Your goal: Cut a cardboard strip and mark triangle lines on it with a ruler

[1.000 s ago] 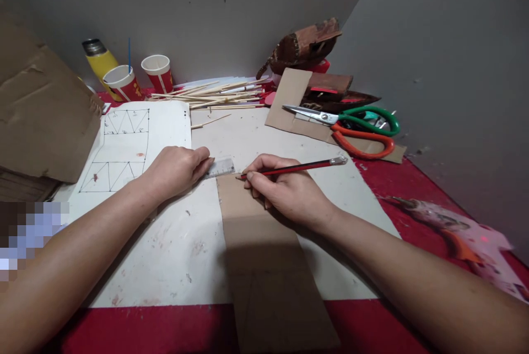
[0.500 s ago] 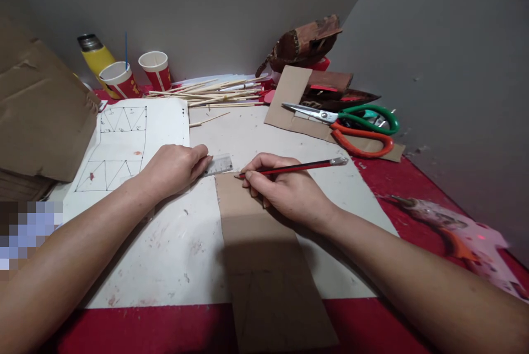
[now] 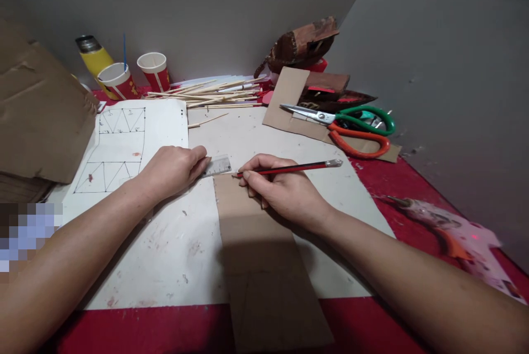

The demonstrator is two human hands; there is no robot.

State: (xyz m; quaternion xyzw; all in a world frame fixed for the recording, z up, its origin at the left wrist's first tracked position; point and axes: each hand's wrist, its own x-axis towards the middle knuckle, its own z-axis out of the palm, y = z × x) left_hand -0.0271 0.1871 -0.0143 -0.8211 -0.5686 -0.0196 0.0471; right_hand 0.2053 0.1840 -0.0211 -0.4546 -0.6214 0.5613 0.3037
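My left hand [image 3: 177, 168] is closed on a clear ruler [image 3: 218, 164], whose free end sticks out to the right by the top edge of a cardboard strip [image 3: 256, 244]. In my right hand [image 3: 281, 186] is a red and black pencil [image 3: 293, 168], held in a writing grip. The pencil's tip is close to the strip's top edge, near its left corner; whether it touches I cannot tell. The strip lies lengthwise toward me over a large white sheet [image 3: 165, 255], partly in shadow, with faint lines on its lower part. My right fingers rest over its upper right.
Paper with truss drawings [image 3: 124, 147] lies left, beside a cardboard box [image 3: 41, 106]. Behind are a yellow bottle [image 3: 95, 59], two paper cups [image 3: 152, 70] and wooden sticks [image 3: 219, 95]. Scissors [image 3: 330, 117] lie on cardboard pieces at back right; a pink glue gun [image 3: 458, 233] is at right.
The whole view has shifted very slightly. Both hands keep their grip, with the ruler, pencil and cardboard strip in nearly the same places.
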